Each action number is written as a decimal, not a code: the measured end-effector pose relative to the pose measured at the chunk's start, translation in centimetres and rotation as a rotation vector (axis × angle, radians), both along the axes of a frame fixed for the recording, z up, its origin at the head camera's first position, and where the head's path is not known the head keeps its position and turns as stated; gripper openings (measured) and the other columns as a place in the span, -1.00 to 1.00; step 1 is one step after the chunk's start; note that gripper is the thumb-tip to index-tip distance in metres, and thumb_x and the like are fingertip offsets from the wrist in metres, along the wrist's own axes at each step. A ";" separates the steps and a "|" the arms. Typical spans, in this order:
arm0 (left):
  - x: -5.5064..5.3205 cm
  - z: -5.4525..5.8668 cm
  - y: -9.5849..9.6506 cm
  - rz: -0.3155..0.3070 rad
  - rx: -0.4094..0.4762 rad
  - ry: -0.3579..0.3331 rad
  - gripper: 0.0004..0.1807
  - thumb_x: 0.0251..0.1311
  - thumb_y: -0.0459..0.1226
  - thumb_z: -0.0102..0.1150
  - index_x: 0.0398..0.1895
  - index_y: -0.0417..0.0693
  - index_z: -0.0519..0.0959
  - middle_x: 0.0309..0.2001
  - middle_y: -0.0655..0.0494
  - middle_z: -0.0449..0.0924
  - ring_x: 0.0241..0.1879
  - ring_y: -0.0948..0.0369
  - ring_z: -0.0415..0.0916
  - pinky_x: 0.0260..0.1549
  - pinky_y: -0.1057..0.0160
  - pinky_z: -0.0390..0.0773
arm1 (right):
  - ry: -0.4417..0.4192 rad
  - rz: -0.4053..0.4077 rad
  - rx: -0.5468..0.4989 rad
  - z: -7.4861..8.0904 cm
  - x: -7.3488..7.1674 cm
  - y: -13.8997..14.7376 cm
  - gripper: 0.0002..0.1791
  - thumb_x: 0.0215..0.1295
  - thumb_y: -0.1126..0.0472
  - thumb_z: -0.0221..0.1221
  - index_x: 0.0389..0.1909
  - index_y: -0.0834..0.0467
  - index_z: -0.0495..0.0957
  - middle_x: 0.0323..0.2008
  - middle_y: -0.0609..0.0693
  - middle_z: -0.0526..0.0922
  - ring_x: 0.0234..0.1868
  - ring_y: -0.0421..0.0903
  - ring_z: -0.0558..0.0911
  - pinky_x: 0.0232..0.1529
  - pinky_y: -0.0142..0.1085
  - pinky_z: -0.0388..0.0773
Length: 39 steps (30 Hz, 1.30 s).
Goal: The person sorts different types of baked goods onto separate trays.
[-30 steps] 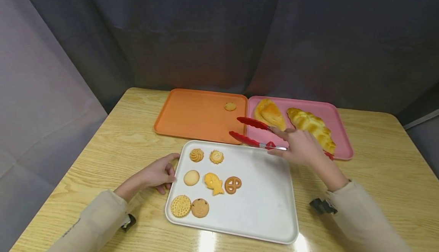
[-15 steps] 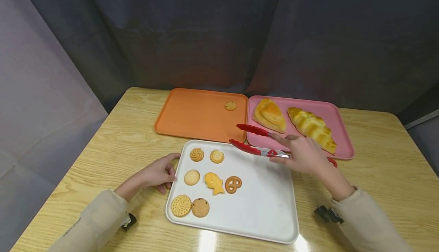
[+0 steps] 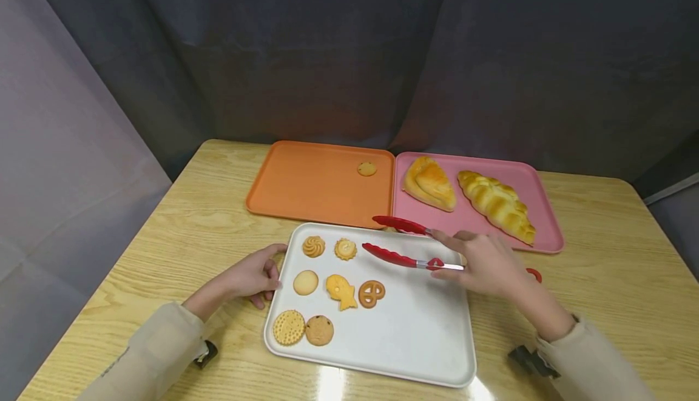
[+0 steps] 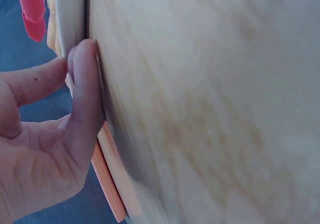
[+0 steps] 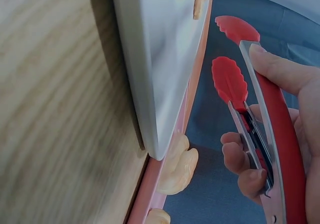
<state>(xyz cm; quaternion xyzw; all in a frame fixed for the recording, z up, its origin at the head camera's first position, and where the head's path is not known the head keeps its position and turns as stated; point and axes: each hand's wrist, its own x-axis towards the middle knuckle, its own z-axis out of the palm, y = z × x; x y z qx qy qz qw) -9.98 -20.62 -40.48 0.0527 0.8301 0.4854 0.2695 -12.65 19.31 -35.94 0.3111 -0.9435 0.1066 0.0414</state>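
Observation:
My left hand point(image 3: 253, 276) pinches the left rim of the white tray point(image 3: 415, 340); the left wrist view shows thumb and fingers point(image 4: 86, 84) on either side of its edge. In my right hand point(image 3: 483, 264) I grip red-tipped metal tongs point(image 5: 280, 134), spread apart with nothing between the tips, above the tray's upper right part. On the tray lie a swirl cookie point(image 3: 314, 246), a scalloped cookie point(image 3: 345, 249), a plain round cookie point(image 3: 305, 282), a fish-shaped cookie point(image 3: 341, 292), a pretzel cookie point(image 3: 371, 293), a dotted round cookie point(image 3: 289, 327) and a chocolate chip cookie point(image 3: 319, 330).
Behind the white tray, an orange tray point(image 3: 311, 179) holds one small cookie point(image 3: 367, 168). Beside it, a pink tray point(image 3: 537, 207) bears a folded pastry point(image 3: 429, 184) and a braided bread point(image 3: 497, 205). A dark curtain point(image 3: 327, 55) hangs behind the wooden table point(image 3: 606, 255).
The right hand has brought the tongs down from the pink tray's front edge toward me, over the white tray. Their tips stay spread. My left hand has kept its place.

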 end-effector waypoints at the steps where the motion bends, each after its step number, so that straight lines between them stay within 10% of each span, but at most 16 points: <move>1: 0.0 0.0 0.0 0.000 0.000 0.000 -0.25 0.07 -0.55 0.04 0.34 -0.23 -0.01 -0.52 -0.05 0.39 -0.64 0.17 0.42 -0.77 0.18 0.53 | 0.008 0.009 -0.008 -0.1 0.1 0.0 -0.27 -0.18 -0.14 0.38 0.08 0.09 0.52 -0.61 -0.08 0.48 -0.77 -0.27 0.12 -0.73 -0.45 0.15; 39: 0.0 0.2 0.0 0.009 0.002 -0.004 -0.24 0.07 -0.55 0.05 0.35 -0.21 -0.01 -0.53 -0.06 0.40 -0.64 0.16 0.42 -0.77 0.17 0.52 | -0.049 0.134 0.028 -0.7 5.0 1.1 -0.28 -0.18 -0.24 0.33 0.06 0.00 0.53 -0.45 -0.12 0.54 -0.72 -0.39 0.17 -0.70 -0.52 0.16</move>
